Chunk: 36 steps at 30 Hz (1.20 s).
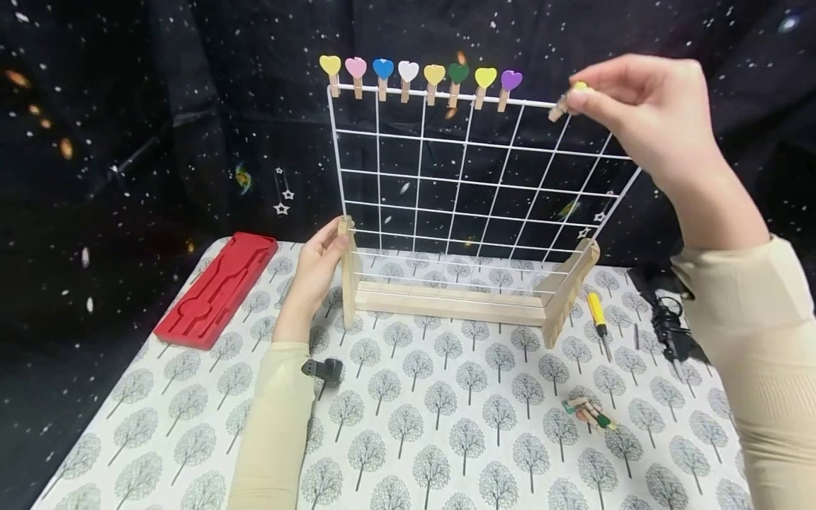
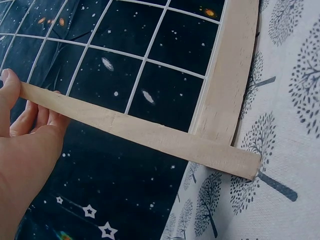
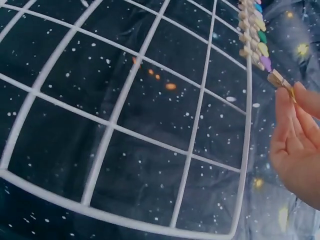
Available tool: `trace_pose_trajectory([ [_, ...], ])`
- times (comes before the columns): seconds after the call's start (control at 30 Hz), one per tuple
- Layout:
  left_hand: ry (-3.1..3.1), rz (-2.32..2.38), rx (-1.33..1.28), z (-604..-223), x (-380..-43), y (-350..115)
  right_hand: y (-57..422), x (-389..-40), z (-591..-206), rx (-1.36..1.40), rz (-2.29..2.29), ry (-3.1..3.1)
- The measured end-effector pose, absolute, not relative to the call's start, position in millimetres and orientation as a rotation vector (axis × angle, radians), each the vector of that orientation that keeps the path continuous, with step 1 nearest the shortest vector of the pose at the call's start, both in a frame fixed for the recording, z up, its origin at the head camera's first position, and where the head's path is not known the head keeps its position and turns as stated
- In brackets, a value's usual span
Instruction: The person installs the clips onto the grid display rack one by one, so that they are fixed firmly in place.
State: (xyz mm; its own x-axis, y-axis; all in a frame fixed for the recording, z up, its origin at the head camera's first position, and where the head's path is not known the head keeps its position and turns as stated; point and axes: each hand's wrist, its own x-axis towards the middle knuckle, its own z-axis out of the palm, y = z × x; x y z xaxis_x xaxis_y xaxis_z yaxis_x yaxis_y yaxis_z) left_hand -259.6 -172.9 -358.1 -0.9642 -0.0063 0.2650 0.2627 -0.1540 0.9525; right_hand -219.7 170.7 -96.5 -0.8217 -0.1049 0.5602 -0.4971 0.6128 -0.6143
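A white wire grid point(image 1: 465, 143) stands upright in a wooden base point(image 1: 446, 303). My left hand point(image 1: 314, 268) grips the top of the base's left side piece point(image 2: 115, 120), thumb on one side and fingers on the other. Up at the grid's top wire, right of the middle, my right hand point(image 1: 669, 117) pinches a small wooden clothespin point(image 1: 558, 110) with a yellow top. In the right wrist view the clothespin's wooden end points toward the clipped row, just beyond the fingertips. Several heart-topped clothespins point(image 1: 408, 72) line the left part of that wire, a purple heart point(image 1: 511, 79) being the nearest.
A small pile of loose clothespins point(image 1: 589, 412) lies on the tree-print cloth point(image 1: 382, 439) at the front right. Behind it are a yellow screwdriver point(image 1: 597, 315) and a black tool point(image 1: 668, 329). A red molded tray point(image 1: 219, 290) lies at the left. Dark starry fabric hangs behind.
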Motion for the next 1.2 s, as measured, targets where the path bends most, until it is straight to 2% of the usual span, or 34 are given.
trace_pose_trajectory([
  [0.43,-1.923,-2.263,-0.302,-342.3,-248.3,-167.8,153.7,-245.2,-73.2,0.506,0.831,-2.536],
  [1.2,-1.900,-2.276,-0.282,-359.3,-261.3,-172.2,153.6,-244.2,-80.0,0.566,0.772,-2.618],
])
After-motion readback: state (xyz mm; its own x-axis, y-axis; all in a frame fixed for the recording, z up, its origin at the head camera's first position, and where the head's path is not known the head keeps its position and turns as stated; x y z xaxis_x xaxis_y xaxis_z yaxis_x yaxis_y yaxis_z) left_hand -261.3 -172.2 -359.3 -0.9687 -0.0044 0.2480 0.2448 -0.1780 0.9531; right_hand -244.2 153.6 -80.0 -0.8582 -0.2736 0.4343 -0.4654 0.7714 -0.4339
